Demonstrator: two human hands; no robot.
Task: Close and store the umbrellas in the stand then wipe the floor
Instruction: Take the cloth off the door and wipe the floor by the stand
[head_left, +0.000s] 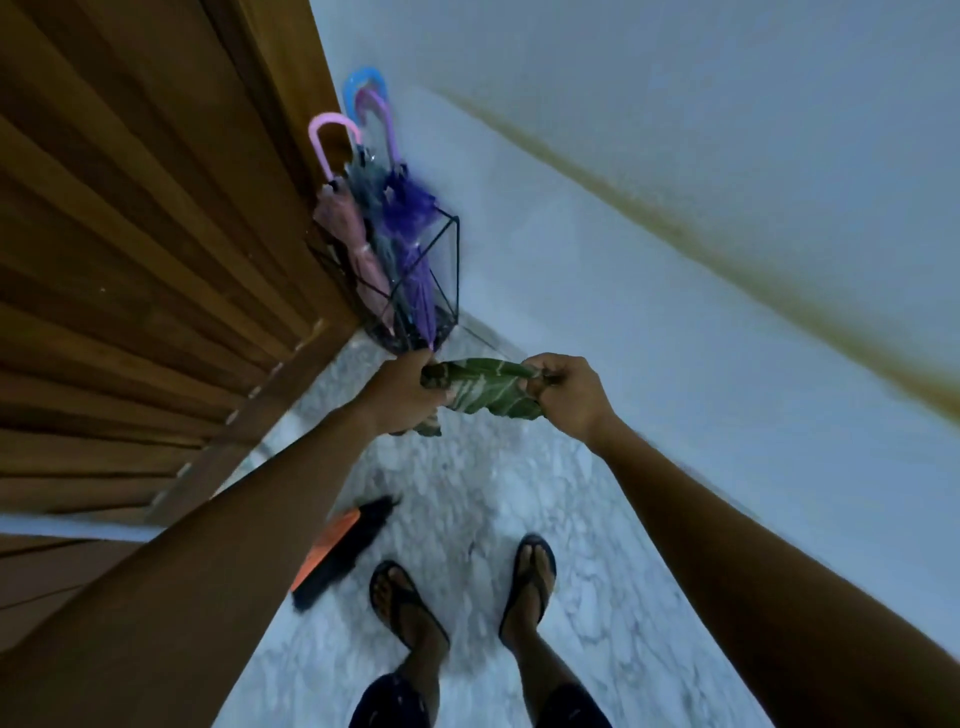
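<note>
I hold a folded green leaf-patterned umbrella (485, 388) level in front of me. My left hand (402, 389) grips its left end and my right hand (563, 395) grips its right end. Just beyond stands a black wire umbrella stand (451, 270) in the corner. It holds three closed umbrellas: a pink one (345, 228), a purple one (410, 208) and a greyish one with a blue handle (363, 80). A folded black and orange umbrella (340, 545) lies on the marble floor (467, 499) by my left foot.
A wooden slatted door (156, 234) fills the left side, touching the stand. A pale wall (675, 234) runs along the right. My feet in dark flip-flops (527, 577) stand on the floor below the hands.
</note>
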